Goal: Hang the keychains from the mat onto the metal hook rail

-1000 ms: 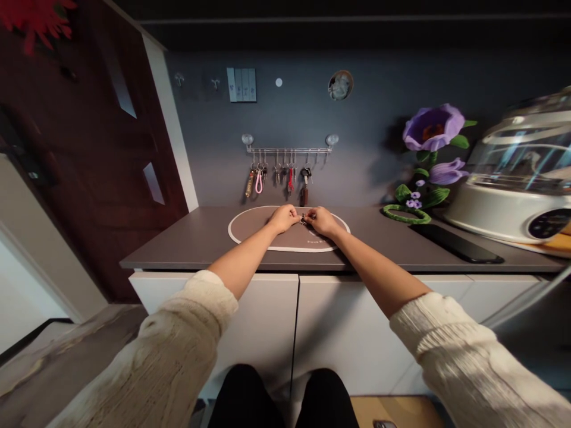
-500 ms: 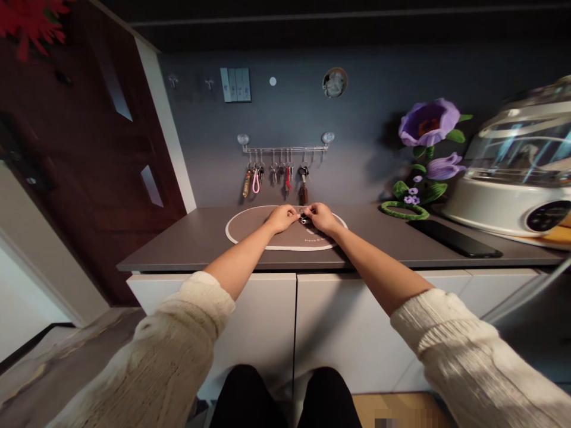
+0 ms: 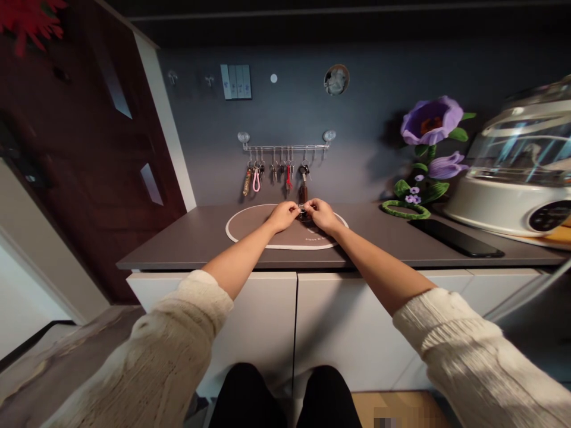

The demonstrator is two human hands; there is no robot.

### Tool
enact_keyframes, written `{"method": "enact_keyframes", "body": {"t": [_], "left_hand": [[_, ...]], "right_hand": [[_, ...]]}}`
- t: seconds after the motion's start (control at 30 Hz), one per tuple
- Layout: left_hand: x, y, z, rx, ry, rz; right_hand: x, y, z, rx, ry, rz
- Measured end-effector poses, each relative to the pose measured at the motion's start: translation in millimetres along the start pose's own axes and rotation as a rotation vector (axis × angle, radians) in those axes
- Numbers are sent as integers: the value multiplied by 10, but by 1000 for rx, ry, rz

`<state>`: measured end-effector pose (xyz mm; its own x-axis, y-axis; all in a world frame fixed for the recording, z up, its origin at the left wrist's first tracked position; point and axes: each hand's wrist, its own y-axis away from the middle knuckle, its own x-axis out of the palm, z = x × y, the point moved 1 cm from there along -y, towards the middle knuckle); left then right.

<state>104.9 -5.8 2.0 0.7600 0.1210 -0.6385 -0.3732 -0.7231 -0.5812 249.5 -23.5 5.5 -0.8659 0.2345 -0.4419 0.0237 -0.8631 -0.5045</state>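
Note:
Above the oval brown mat (image 3: 254, 229) with a white rim, my left hand (image 3: 284, 216) and my right hand (image 3: 320, 215) meet with fingertips close together. Both pinch a small key ring (image 3: 304, 213) with dark and shiny metal parts hanging below the fingers. Its details are too small to make out, and the fingers cover part of it. Just behind my hands, a clear rack (image 3: 288, 148) on the wall carries several bunches of keys. Among them are a pink loop (image 3: 256, 180), a red tag (image 3: 289, 178) and a brown fob (image 3: 304, 193).
Right of the mat lies a black phone (image 3: 455, 238) on the grey counter (image 3: 178, 238). Behind it stand purple crocheted flowers (image 3: 432, 123) with a green ring base. A white appliance (image 3: 499, 202) with a clear cover fills the right end. A dark door (image 3: 98, 160) is at left.
My hands have risen very slightly with the key ring between them, and its parts have shifted a little under the fingers. The view has moved slightly. The hanging keys stay in place.

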Motion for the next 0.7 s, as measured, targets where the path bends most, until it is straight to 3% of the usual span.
{"method": "enact_keyframes", "body": {"t": [0.17,0.4,0.53,0.7], "left_hand": [[-8,-10,-5,51,-179,-65],[-15,11,-39,86,-410,-67],[-25,18,-57,105,-443,-48],[-39,9,-49,105,-390,-76]], "right_hand": [[-6,0,3,21,81,-36],[-6,-27,-35,-34,126,-102],[-10,-37,-43,-135,137,-92],[-29,-6,13,-156,179,-25]]}}
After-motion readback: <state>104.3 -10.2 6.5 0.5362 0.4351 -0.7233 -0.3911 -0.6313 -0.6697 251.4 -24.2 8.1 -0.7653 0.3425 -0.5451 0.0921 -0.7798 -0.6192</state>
